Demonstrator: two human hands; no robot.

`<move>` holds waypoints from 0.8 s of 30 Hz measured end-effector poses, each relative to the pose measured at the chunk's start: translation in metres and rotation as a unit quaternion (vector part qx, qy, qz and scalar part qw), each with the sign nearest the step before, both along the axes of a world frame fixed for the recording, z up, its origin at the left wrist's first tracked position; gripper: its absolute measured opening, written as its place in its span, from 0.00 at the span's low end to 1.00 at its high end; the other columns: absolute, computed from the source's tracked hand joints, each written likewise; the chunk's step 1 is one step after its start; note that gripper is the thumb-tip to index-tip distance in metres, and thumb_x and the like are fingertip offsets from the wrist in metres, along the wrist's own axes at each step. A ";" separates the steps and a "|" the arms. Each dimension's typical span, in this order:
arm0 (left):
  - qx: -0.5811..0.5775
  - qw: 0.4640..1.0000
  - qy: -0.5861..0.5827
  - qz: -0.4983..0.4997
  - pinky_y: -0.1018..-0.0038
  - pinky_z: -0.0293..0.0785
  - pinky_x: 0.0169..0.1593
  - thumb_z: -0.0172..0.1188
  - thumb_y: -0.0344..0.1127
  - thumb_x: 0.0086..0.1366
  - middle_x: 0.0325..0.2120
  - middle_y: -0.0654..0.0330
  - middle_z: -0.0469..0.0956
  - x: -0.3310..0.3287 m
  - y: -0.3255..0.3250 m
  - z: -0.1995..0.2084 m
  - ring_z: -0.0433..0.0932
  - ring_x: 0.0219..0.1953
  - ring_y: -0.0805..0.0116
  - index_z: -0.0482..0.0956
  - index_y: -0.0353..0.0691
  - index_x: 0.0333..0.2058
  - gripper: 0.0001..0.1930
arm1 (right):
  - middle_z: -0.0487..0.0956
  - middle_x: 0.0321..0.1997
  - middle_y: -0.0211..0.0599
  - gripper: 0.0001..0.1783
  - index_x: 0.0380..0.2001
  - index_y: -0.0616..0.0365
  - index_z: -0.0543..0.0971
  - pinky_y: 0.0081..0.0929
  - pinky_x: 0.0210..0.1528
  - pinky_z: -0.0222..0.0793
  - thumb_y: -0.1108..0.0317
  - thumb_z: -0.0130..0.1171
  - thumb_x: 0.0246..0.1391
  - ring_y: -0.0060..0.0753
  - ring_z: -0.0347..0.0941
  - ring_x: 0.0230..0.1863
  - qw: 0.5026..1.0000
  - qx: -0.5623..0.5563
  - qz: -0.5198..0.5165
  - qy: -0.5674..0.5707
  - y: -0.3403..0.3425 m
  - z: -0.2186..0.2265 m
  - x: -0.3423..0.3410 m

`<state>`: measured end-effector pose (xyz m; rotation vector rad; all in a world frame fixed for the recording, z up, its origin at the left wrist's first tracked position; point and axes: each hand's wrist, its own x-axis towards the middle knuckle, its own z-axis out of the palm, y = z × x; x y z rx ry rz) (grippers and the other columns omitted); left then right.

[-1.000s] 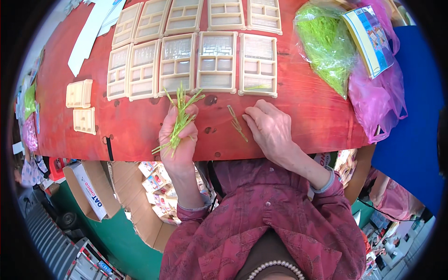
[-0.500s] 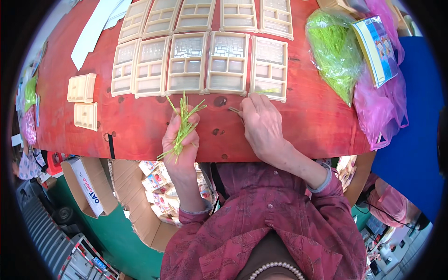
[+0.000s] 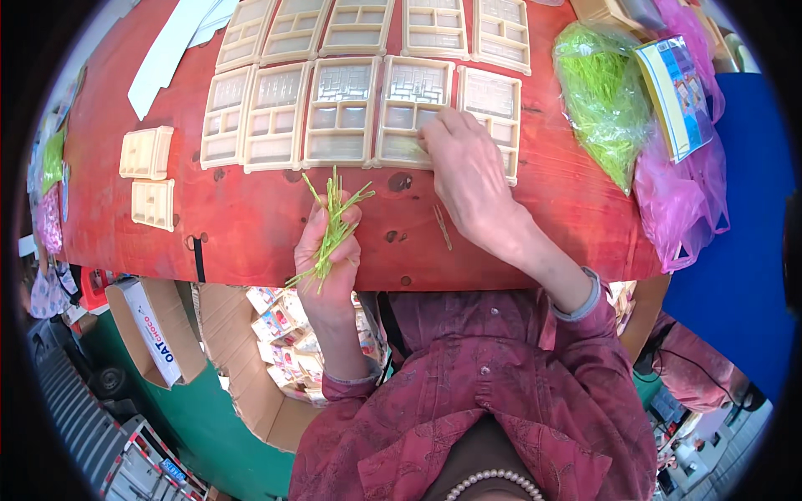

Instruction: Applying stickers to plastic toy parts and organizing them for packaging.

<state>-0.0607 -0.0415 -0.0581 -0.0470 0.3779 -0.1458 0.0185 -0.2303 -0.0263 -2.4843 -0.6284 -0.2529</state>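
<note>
My left hand (image 3: pixel 327 250) is closed around a bunch of thin green plastic-looking strands (image 3: pixel 336 224), held upright just above the table's near edge. My right hand (image 3: pixel 472 167) reaches over the front row of cream trays, its fingers pinched together at the right side of a compartment tray (image 3: pixel 407 115). A faint, blurred green strand (image 3: pixel 411 149) shows by those fingertips, over the tray's lower compartment. Beneath my right wrist, a pair of thin brownish sticks (image 3: pixel 442 227) lies on the red table. The hand partly covers the tray at the right end (image 3: pixel 489 90).
More cream trays (image 3: pixel 355 27) form a row behind. Two small cream pieces (image 3: pixel 152 203) lie at left, near white sheets (image 3: pixel 167 63). At right are a bag of green strands (image 3: pixel 597 100) and a purple bag (image 3: pixel 681 200). An open carton (image 3: pixel 238 351) stands below the red table edge (image 3: pixel 535 280).
My right hand has moved up and slightly left, from the end tray's lower edge to the tray beside it. The thin sticks now lie uncovered. My left hand has barely moved.
</note>
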 end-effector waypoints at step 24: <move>0.003 1.000 0.011 0.018 0.85 0.68 0.17 0.45 0.24 0.62 0.42 0.46 0.66 -0.004 0.010 -0.002 0.64 0.39 0.63 0.66 0.28 0.44 0.11 | 0.67 0.28 0.37 0.09 0.26 0.60 0.72 0.31 0.33 0.59 0.74 0.59 0.37 0.38 0.64 0.31 0.997 -0.048 -0.042 0.051 -0.004 -0.009 -0.081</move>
